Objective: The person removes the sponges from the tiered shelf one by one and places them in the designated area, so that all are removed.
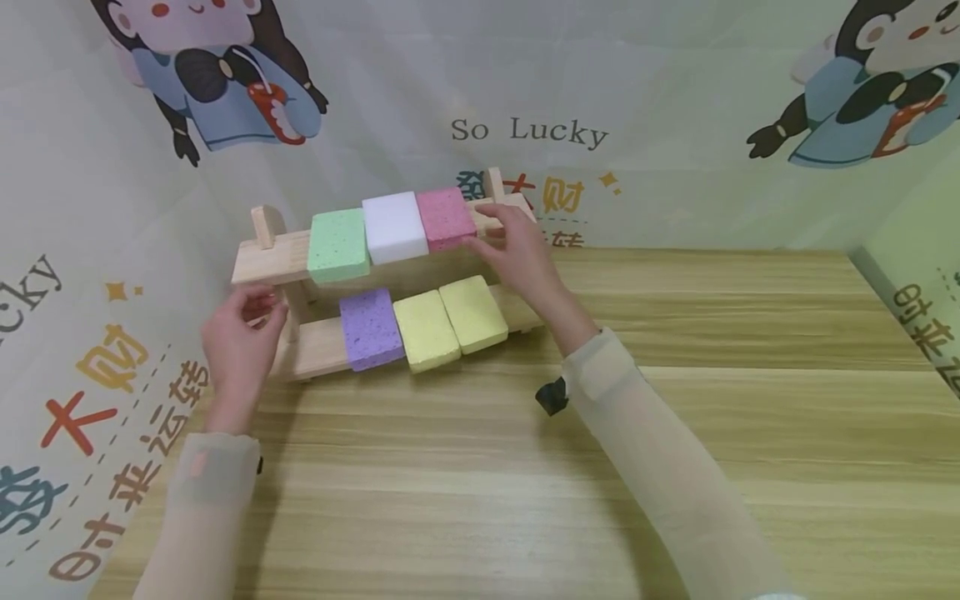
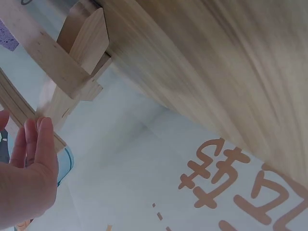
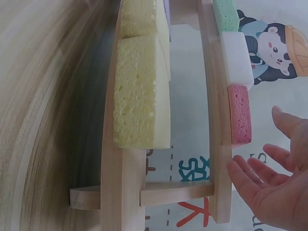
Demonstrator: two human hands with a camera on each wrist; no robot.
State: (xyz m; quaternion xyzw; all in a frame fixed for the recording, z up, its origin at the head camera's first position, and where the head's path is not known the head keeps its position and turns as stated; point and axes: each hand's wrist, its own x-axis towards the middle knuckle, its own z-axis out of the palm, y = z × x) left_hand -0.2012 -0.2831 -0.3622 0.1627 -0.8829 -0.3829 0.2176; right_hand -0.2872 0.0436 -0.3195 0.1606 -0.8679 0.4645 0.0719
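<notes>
A two-tier wooden rack (image 1: 277, 252) stands at the back left of the table. On its upper board lie a green sponge (image 1: 339, 245), a white sponge (image 1: 395, 227) and a pink sponge (image 1: 447, 218), side by side. The lower board carries a purple sponge (image 1: 371, 330) and two yellow sponges (image 1: 427, 331). My left hand (image 1: 243, 342) is by the rack's left end, its fingers fairly straight in the left wrist view; whether they touch the wood I cannot tell. Beside the pink sponge is my right hand (image 3: 274, 183), thumb and fingers spread, holding nothing.
The wood-grain table (image 1: 675, 467) extends to the front and right of the rack. Printed cloth (image 1: 660, 67) with cartoon figures and lettering hangs behind it and along the sides. Upright end pieces (image 1: 262, 227) rise above the upper board.
</notes>
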